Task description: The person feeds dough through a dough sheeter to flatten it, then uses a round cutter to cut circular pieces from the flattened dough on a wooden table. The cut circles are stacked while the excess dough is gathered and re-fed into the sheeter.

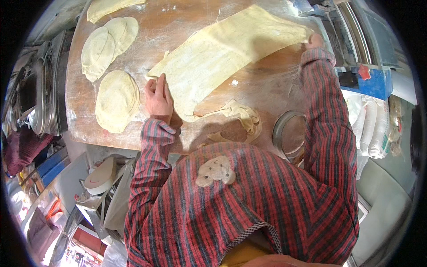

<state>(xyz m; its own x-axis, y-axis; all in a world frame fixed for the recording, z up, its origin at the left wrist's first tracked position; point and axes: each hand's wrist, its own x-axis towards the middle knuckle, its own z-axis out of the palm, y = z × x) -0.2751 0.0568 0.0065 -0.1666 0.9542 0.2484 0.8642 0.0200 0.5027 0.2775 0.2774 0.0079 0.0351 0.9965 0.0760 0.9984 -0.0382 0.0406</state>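
A long sheet of rolled dough stretches slantwise over a floured wooden board. At its near left corner, my left hand has the edge between thumb and fingers. My right hand grips the far right end, its fingers partly hidden. Below the sheet, joined to it by a thin strip, lie crumpled dough scraps. A metal ring rests by my right forearm, partly covered by the sleeve. Stacked dough rounds sit left of my left hand, with more overlapping rounds beyond them.
Another dough piece lies at the board's far left. Metal trays or pans stand beyond the left edge. On the right are a machine with a blue housing and a red knob, and white plastic packages.
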